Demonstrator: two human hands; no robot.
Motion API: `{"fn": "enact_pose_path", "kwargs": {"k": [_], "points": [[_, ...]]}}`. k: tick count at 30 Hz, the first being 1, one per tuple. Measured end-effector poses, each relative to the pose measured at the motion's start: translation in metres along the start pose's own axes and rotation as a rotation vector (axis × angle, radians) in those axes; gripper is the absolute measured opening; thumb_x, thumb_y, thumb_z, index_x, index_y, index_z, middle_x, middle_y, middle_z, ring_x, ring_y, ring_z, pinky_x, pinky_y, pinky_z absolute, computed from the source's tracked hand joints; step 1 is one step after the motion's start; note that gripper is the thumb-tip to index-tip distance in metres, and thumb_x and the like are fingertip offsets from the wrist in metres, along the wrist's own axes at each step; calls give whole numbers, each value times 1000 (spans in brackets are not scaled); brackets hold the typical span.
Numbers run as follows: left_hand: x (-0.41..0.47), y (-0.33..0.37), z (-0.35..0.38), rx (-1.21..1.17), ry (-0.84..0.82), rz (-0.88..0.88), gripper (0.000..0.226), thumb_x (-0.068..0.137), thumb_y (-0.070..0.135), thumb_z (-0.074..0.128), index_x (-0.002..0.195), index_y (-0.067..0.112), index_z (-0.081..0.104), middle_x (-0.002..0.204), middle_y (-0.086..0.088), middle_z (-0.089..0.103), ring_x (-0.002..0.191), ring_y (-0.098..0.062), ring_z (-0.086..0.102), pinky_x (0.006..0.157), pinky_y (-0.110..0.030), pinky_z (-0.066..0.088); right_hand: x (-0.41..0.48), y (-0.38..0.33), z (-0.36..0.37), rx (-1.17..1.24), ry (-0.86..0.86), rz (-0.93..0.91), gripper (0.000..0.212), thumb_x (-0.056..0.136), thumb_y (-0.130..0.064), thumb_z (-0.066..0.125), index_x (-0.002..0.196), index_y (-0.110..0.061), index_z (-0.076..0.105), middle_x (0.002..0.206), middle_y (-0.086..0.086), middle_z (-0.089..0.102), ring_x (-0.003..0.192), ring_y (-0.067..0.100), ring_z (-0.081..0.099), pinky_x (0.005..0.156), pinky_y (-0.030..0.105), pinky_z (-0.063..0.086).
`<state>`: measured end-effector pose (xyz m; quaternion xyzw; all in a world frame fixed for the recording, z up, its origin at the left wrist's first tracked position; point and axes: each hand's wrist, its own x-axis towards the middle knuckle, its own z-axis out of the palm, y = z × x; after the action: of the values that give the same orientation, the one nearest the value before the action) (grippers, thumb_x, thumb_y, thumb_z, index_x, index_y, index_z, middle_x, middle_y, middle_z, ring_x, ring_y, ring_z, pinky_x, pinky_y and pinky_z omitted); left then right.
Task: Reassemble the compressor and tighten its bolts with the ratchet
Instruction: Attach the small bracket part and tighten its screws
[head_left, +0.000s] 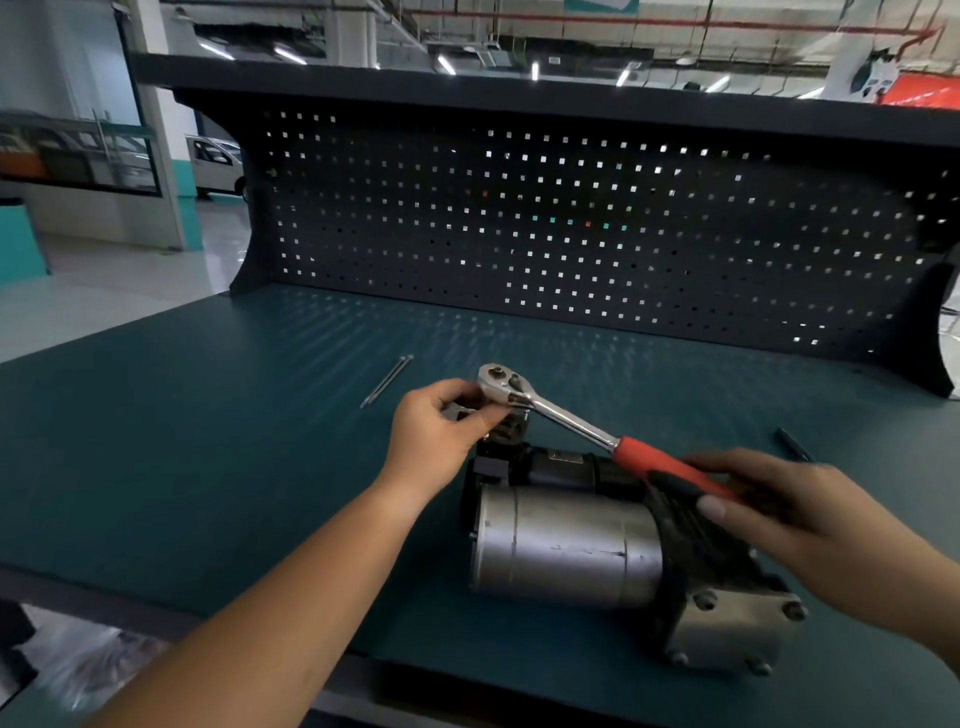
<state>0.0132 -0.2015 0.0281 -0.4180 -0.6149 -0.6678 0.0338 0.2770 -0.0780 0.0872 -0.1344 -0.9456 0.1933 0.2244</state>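
The compressor (566, 545) lies on its side on the teal bench, its silver cylinder toward me and a bolted metal head (727, 634) at the lower right. A ratchet (566, 421) with a chrome head and red-black handle slants above it. My left hand (441, 426) pinches the ratchet's head over a small black part at the compressor's far end. My right hand (810, 509) grips the red handle, fingers curled over it. What sits under the ratchet head is hidden by my left fingers.
Two long thin bolts (387, 381) lie side by side on the bench (208, 441) behind my left hand. A dark pen-like object (792, 444) lies at the right. A dark pegboard (571, 223) walls the back of the bench.
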Motion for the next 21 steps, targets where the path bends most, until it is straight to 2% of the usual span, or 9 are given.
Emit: {"fn": "enact_pose_path", "kwargs": {"k": [3, 7, 9, 11, 12, 14, 16, 19, 21], "points": [[-1, 0, 6, 11, -68, 5, 28, 76, 10, 76, 74, 37, 68, 71, 24, 69, 74, 9, 62, 72, -7, 44, -20, -30, 14, 41, 18, -51, 35, 80, -55, 51, 114, -59, 44, 55, -17, 60, 46, 1, 53, 46, 10, 39], [0, 1, 1, -105, -13, 0, 26, 79, 1, 70, 84, 26, 70, 91, 3, 71, 92, -10, 65, 87, -20, 48, -30, -52, 42, 36, 99, -12, 41, 73, -53, 66, 107, -67, 47, 70, -32, 61, 65, -10, 58, 61, 5, 43], [5, 5, -5, -124, -27, -13, 29, 79, -1, 70, 80, 28, 71, 84, 9, 72, 85, -4, 65, 82, -18, 50, -29, -51, 48, 98, 142, 34, 47, 69, -46, 73, 107, -59, 48, 75, -25, 65, 72, -5, 60, 66, 10, 45], [10, 8, -10, -69, -89, -11, 35, 78, 2, 71, 75, 36, 71, 76, 18, 71, 78, 5, 64, 78, -13, 49, -24, -50, 45, 136, 166, 49, 29, 70, -46, 71, 94, -56, 59, 73, -16, 67, 69, 1, 62, 65, 18, 46], [12, 8, -12, -45, -111, -8, 37, 78, 3, 72, 73, 39, 70, 74, 21, 71, 76, 8, 63, 76, -11, 48, -20, -49, 42, 142, 147, 54, 19, 73, -49, 68, 89, -56, 60, 73, -15, 67, 68, 3, 61, 64, 19, 45], [15, 9, -12, -33, -101, -7, 35, 78, 4, 73, 73, 38, 70, 72, 23, 70, 74, 9, 63, 74, -10, 47, -7, -49, 34, 136, 43, 67, 29, 68, -46, 57, 96, -53, 53, 72, -15, 65, 64, 6, 58, 58, 20, 44], [18, 9, -11, -39, -55, 6, 29, 78, 7, 74, 75, 35, 70, 72, 23, 70, 73, 8, 62, 73, -11, 46, 14, -49, 26, 174, -30, 107, 32, 64, -43, 55, 96, -43, 51, 70, -8, 63, 56, 6, 54, 53, 22, 42], [19, 16, -2, -58, 9, 49, 30, 76, 8, 76, 73, 36, 68, 69, 24, 68, 70, 10, 61, 69, -7, 44, 55, -52, 19, 114, -172, 106, 33, 72, -53, 59, 97, -34, 50, 65, -3, 62, 55, 2, 55, 54, 21, 42], [18, 22, 6, -53, -19, 95, 33, 73, 7, 77, 74, 39, 68, 71, 24, 69, 73, 9, 62, 70, -8, 45, 83, -55, 24, 154, -272, 121, 29, 84, -47, 57, 105, -30, 47, 60, -3, 59, 47, 4, 53, 48, 19, 43]]}}
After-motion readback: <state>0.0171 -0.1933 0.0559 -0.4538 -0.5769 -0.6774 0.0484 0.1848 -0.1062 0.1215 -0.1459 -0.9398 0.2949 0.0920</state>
